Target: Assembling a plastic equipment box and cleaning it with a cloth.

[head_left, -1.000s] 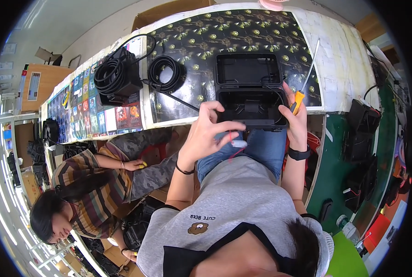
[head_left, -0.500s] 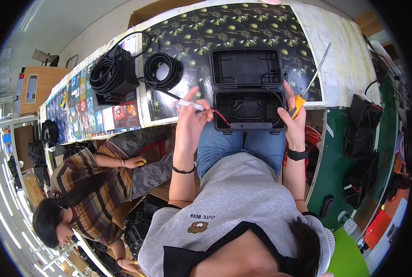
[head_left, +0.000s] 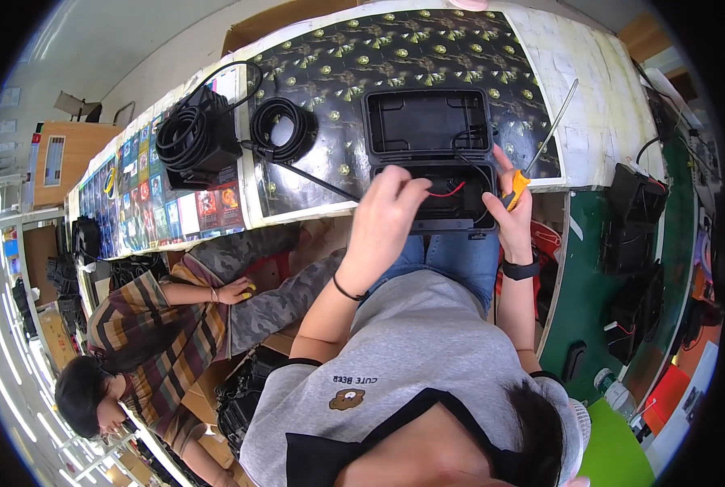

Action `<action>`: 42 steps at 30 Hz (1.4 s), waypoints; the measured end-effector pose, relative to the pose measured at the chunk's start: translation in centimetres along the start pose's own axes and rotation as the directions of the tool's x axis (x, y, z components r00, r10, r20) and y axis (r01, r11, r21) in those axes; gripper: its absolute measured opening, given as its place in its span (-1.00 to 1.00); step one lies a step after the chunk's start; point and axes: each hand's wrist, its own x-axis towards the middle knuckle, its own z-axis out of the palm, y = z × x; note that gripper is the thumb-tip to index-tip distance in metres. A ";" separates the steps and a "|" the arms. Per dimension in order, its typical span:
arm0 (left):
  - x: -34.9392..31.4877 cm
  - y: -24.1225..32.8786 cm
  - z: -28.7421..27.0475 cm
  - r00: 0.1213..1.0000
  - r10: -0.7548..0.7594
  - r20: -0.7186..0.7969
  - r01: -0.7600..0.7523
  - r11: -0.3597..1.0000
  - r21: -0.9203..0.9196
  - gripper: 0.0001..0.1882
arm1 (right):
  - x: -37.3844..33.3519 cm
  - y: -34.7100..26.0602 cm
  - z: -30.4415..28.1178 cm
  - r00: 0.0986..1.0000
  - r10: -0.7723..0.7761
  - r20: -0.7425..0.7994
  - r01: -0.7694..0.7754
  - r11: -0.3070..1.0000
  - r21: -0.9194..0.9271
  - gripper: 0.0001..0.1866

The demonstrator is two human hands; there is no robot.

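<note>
Since half a second ago the left hand (head_left: 385, 213) has dropped from the tabletop (head_left: 589, 97) to the open black case (head_left: 432, 158) at its near edge, fingers pinched together on a red wire (head_left: 446, 192). The right hand (head_left: 512, 213) is clamped on an orange-handled screwdriver (head_left: 541, 146), its shaft pointing up and away to the right. Colourful rectangular packages (head_left: 176, 207) line the tabletop's left part.

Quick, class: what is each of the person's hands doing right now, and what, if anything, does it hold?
Left hand: fingers pinched on the thin red wire inside the open black plastic case.
Right hand: closed around the orange-handled screwdriver.
</note>
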 end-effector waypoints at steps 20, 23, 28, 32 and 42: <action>-2.6 1.0 3.2 0.881 0.333 0.337 -0.415 0.886 0.208 -0.31 | 9.8 -0.5 -2.6 0.992 0.100 -0.073 -0.116 0.959 -0.259 -0.70; -2.1 0.7 3.0 0.880 0.320 0.352 -0.391 0.908 0.152 -0.39 | 10.9 -0.6 -1.7 0.996 0.085 -0.027 -0.090 0.956 -0.279 -0.69; -0.9 0.5 3.4 0.874 0.284 0.395 -0.370 0.915 0.161 -0.52 | 11.1 -1.3 -0.5 0.999 0.046 0.001 -0.044 0.968 -0.249 -0.68; 0.0 0.0 3.5 0.883 0.298 0.363 -0.380 0.907 0.180 -0.54 | 9.8 -3.4 0.0 0.982 -0.177 0.061 0.181 0.982 -0.051 -0.67; 3.1 -0.2 2.5 0.913 0.166 0.372 -0.210 0.974 0.082 -0.41 | 5.0 -3.9 2.4 0.962 -0.252 -0.108 0.254 0.967 0.006 -0.61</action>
